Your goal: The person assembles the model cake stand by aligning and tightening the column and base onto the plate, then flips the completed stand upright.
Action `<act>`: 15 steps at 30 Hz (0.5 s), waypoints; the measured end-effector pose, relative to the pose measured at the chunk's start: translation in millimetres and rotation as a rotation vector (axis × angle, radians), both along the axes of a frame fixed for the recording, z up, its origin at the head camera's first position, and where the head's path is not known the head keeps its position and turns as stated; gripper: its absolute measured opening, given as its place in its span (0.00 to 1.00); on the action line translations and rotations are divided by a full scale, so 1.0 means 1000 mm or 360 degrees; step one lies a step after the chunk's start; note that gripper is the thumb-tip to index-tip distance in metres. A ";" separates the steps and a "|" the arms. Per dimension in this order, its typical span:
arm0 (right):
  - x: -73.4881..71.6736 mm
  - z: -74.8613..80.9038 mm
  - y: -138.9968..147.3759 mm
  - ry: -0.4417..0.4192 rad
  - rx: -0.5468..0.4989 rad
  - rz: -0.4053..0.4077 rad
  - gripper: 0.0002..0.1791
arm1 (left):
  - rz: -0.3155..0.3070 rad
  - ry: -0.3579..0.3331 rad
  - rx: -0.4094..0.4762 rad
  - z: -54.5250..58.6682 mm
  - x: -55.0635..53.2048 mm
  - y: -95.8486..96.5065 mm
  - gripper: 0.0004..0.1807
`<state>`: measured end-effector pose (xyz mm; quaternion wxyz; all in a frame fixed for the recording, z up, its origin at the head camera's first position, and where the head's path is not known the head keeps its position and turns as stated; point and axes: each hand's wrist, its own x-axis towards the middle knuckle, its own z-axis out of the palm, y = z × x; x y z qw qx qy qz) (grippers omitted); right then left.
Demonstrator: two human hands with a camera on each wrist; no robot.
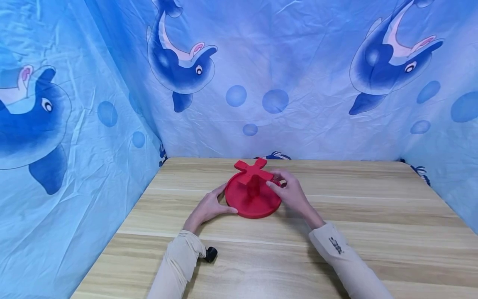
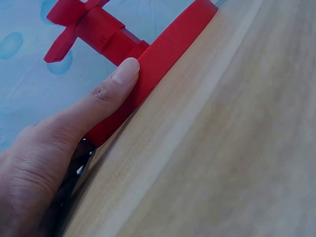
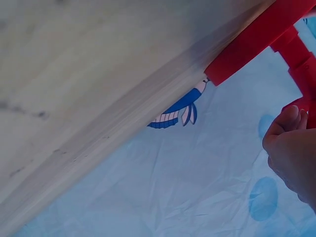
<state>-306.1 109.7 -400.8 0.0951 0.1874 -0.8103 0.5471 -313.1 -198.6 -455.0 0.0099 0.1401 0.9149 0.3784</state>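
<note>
A red round base (image 1: 255, 211) with a raised rim lies flat on the table. From its middle rises a stepped red post (image 1: 253, 189), topped by a red cross-shaped piece (image 1: 254, 169) with wide arms. My left hand (image 1: 210, 207) grips the base's left side, thumb along the near rim; in the left wrist view the thumb (image 2: 111, 89) lies against the rim and the other fingers are hidden. With thumb and fingertips my right hand (image 1: 293, 192) pinches one arm of the cross on the right. The right wrist view shows this hand (image 3: 294, 145) beside the cross, raised above the base.
The wood-grain table (image 1: 373, 216) extends around the base. A blue cloth (image 1: 317, 124) printed with dolphins hangs behind and at both sides. A small black object (image 1: 210, 254) sits at the left sleeve cuff.
</note>
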 end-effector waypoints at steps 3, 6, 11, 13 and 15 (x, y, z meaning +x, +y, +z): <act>0.005 0.000 -0.003 -0.0015 0.0023 0.0013 0.23 | -0.0002 0.0008 0.0001 -0.001 0.000 0.000 0.63; 0.010 0.000 -0.007 -0.0026 0.0043 0.0034 0.24 | -0.0008 0.0013 0.0007 -0.001 0.000 -0.001 0.63; 0.012 -0.002 -0.006 0.0042 0.0021 -0.0044 0.21 | -0.0015 0.0013 0.0009 -0.002 0.000 0.000 0.63; 0.011 -0.003 -0.004 0.0076 -0.0009 -0.0109 0.19 | -0.0014 0.0010 0.0013 -0.003 -0.001 0.000 0.63; 0.009 -0.003 -0.003 0.0088 -0.0034 -0.0169 0.18 | -0.0013 0.0009 0.0020 -0.004 -0.001 0.000 0.63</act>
